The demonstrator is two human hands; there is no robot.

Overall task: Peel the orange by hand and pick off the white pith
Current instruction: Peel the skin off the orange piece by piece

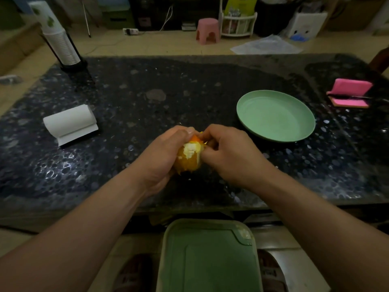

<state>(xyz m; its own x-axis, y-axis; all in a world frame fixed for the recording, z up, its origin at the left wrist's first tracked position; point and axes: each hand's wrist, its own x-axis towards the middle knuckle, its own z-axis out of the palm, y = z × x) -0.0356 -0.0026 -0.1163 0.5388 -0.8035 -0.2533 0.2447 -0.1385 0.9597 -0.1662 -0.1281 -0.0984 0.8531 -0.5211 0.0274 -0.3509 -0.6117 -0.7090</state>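
Head view, looking down over both forearms to the bench (189, 91), a dark speckled stone top. Lighting is dim.

Orange (187, 162) is held above the near middle of the bench, between the two hands and touching both. It is part peeled: a white pith patch (192, 149) is exposed on its upper face, with rind covering the lower part and a ragged edge along the bottom.

Left hand (166, 152) grips the orange from the left. Its fingers are curled round the far side and its thumb lies across the top. The palm hides the left half of the fruit.

Right hand (229, 152) closes in from the right. Thumb and fingers are drawn together at the orange's upper right, pinching the peel (196, 138) where a torn edge shows between the two thumbs. The fingertips are mostly hidden behind the hand.

Green plate (275, 115) sits on the bench to the right and just beyond the right hand, apart from it.

White paper roll (70, 123) lies on its side at the left of the bench, well apart from the hands. A stack of paper cups (61, 45) stands in a dark holder at the far left corner. A pink folded case (349, 92) lies at the far right.

Green tray (208, 256) sits below the near edge of the bench, between the forearms. A pink stool (208, 30) stands on the floor beyond the bench.
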